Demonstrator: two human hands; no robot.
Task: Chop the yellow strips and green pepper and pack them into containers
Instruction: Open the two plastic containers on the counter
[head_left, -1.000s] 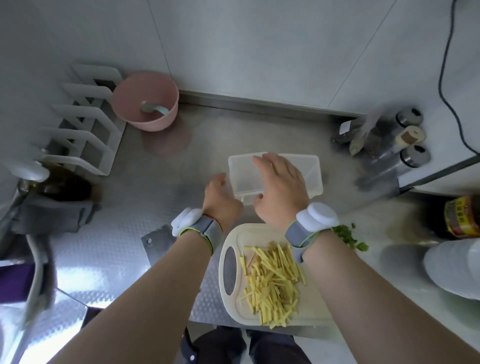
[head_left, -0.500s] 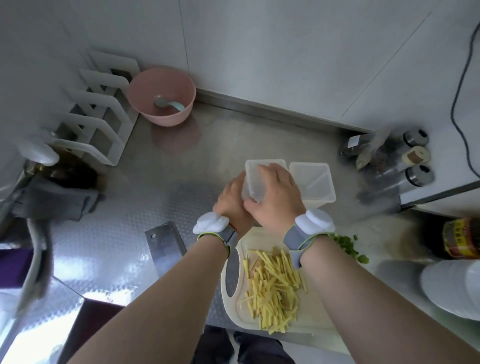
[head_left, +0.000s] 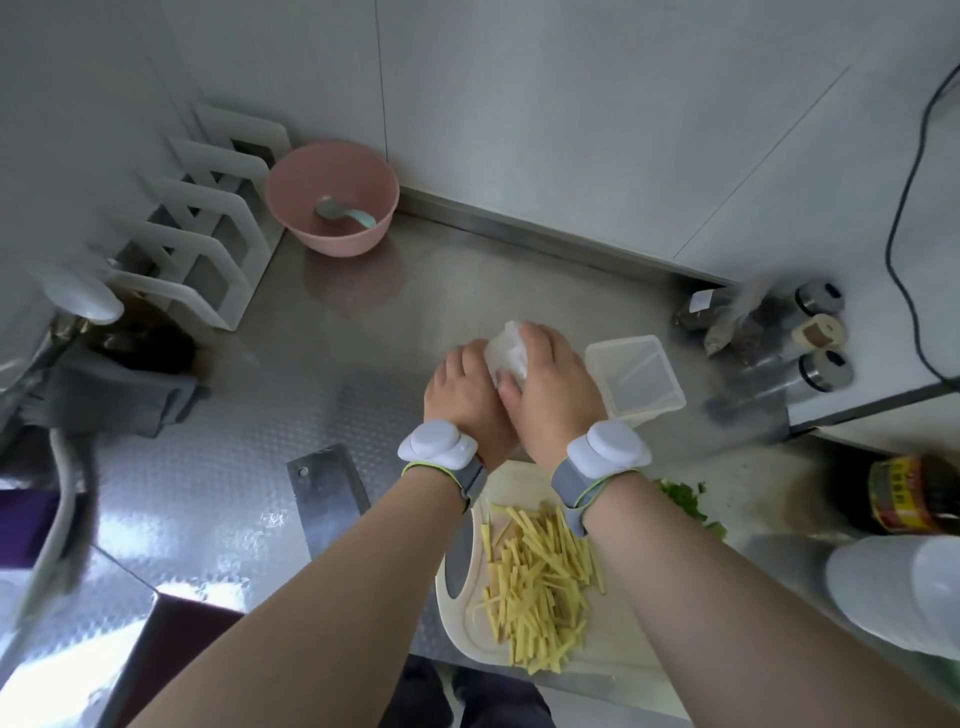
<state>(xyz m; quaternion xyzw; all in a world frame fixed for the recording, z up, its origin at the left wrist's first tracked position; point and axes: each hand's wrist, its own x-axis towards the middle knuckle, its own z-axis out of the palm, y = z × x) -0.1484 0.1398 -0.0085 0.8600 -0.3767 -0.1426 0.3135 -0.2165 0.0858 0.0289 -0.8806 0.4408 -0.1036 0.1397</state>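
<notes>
Yellow strips (head_left: 535, 577) lie in a heap on a pale cutting board (head_left: 608, 639) at the counter's front edge. Bits of chopped green pepper (head_left: 685, 501) show just right of the board, partly behind my right forearm. Beyond the board, my left hand (head_left: 462, 400) and my right hand (head_left: 556, 395) both grip a small clear container (head_left: 506, 348), tilted between them and mostly hidden by the fingers. A second clear container (head_left: 639, 376) stands on the counter just to the right of my hands.
A cleaver (head_left: 324, 493) lies flat left of the board. A pink bowl (head_left: 332, 200) with a spoon stands at the back, a white rack (head_left: 202, 223) to its left. Spice jars (head_left: 800, 343), a dark bottle (head_left: 909, 493) and a white plate stack (head_left: 904, 592) crowd the right.
Two containers stood together under my hands; both hands have taken the left one, lifted and tilted it, leaving the other on the counter to the right.
</notes>
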